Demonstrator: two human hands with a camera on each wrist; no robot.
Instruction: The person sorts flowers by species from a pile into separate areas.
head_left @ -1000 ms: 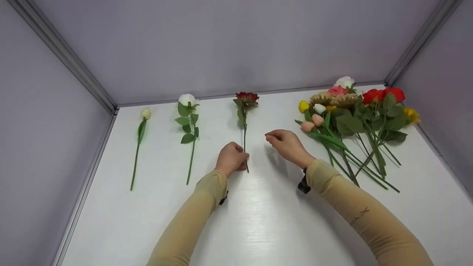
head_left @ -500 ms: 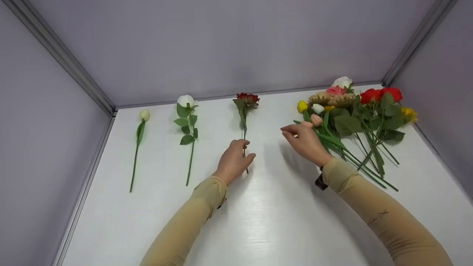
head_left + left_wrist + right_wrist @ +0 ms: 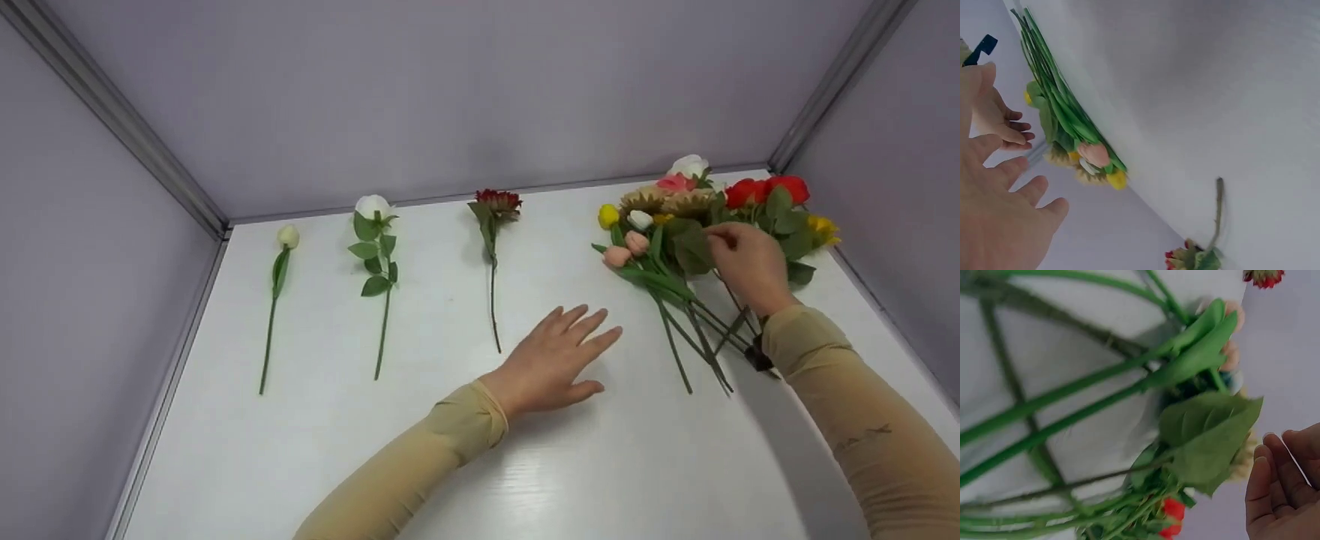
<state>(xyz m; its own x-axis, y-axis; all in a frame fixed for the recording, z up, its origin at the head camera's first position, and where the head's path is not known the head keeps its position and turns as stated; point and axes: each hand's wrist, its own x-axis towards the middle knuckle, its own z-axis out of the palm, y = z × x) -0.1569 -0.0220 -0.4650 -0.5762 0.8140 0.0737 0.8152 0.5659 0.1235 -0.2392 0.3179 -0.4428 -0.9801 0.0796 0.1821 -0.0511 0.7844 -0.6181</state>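
Observation:
My left hand [image 3: 551, 364] is spread flat with its fingers apart, low over the white table, between the dark red flower [image 3: 498, 202] and the flower pile. Nothing is in it. My right hand [image 3: 750, 270] hovers at the pile, beside a broad green leaf [image 3: 1207, 433], its fingers loosely bent and no stem between them in the right wrist view. Pink tulips [image 3: 637, 242], a yellow tulip [image 3: 608, 217], beige flowers [image 3: 686, 202] and red flowers [image 3: 786, 189] lie heaped there. The right hand and forearm cover some stems.
A white tulip [image 3: 288, 236] and a white rose [image 3: 373, 207] lie apart on the left of the white table [image 3: 322, 465], stems toward me. Grey panels [image 3: 480, 90] wall the table at the back and both sides.
My left hand has let go of the dark red flower's stem, moved right and spread its fingers. My right hand has moved right to the flower pile.

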